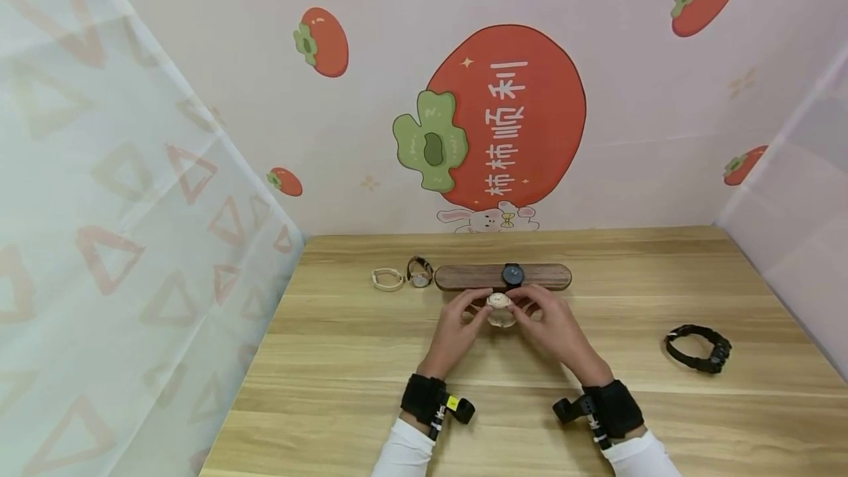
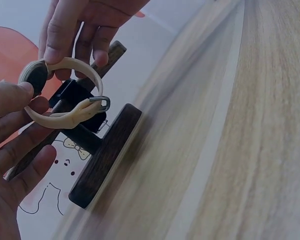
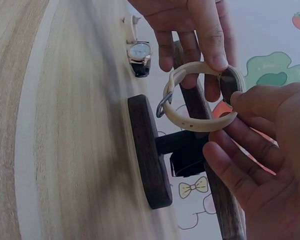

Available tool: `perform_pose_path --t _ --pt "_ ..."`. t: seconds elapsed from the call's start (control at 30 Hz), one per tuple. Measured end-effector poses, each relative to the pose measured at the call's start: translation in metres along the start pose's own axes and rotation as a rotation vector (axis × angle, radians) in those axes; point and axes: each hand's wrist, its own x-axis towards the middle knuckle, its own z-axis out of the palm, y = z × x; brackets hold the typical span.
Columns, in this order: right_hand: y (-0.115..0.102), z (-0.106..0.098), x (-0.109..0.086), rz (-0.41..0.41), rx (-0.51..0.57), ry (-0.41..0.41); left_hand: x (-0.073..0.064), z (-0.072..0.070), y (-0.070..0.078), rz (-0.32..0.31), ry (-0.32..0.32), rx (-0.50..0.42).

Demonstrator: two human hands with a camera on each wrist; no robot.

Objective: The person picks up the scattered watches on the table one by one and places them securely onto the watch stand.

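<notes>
A cream-strapped watch point(image 1: 500, 301) is held up in front of the watch stand, its buckled strap point(image 2: 65, 121) forming a loop. My left hand point(image 1: 457, 326) pinches one side of the watch case between thumb and fingers. From the other side my right hand point(image 1: 553, 324) pinches it the same way. In both wrist views the dark back of the case shows between the two hands. Just behind them, the dark wooden watch stand point(image 1: 464, 277) carries a black watch point(image 1: 513, 275) on its bar. Its base point(image 3: 149, 150) rests on the table.
Left of the stand, a dark-strapped watch point(image 1: 420, 280) and a pale-banded watch point(image 1: 388, 288) lie on the wooden table point(image 1: 331, 389). A chunky black watch point(image 1: 717, 354) lies at the right. A printed backdrop point(image 1: 629, 94) rises behind the table's far edge.
</notes>
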Motion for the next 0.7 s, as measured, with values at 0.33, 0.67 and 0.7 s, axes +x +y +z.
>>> perform_pose_path --t 0.33,0.67,0.7 --pt "0.0012 -0.0005 -0.001 0.005 0.043 0.01 -0.001 0.0002 -0.002 -0.065 0.009 -0.038" --pt "0.0015 -0.0021 -0.0022 0.051 0.114 -0.004 0.0002 -0.0005 -0.0001 -0.046 0.018 -0.046" --pt "0.0014 -0.0021 -0.0023 0.059 0.122 -0.005 0.0002 -0.0003 -0.0003 -0.041 0.02 -0.043"
